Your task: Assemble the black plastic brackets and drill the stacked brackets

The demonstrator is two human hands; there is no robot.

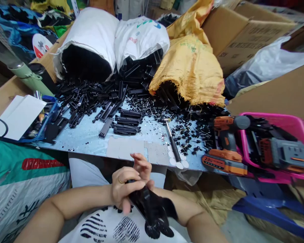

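Note:
My left hand [125,184], with a ring on one finger, is closed around the upper end of a black plastic clamp-like part [154,206]. The part is held tilted over my lap, its wide, rounded end pointing down to the right and blurred by motion. Against the same upper end, my right hand [143,168] has its fingers curled upward, with its palm partly hidden behind the left. Nearest on the table are grey cardboard pieces [125,147]. Several assembled black bars [128,120] lie in a stack beyond them.
A hammer [171,138] lies among black-headed pins [190,135]. Loose black parts [83,98] spill from white sacks [93,30] and a yellow sack [192,64]. An orange cordless drill [224,145] stands beside a pink basket [276,118]. A blue tray [47,118] is left.

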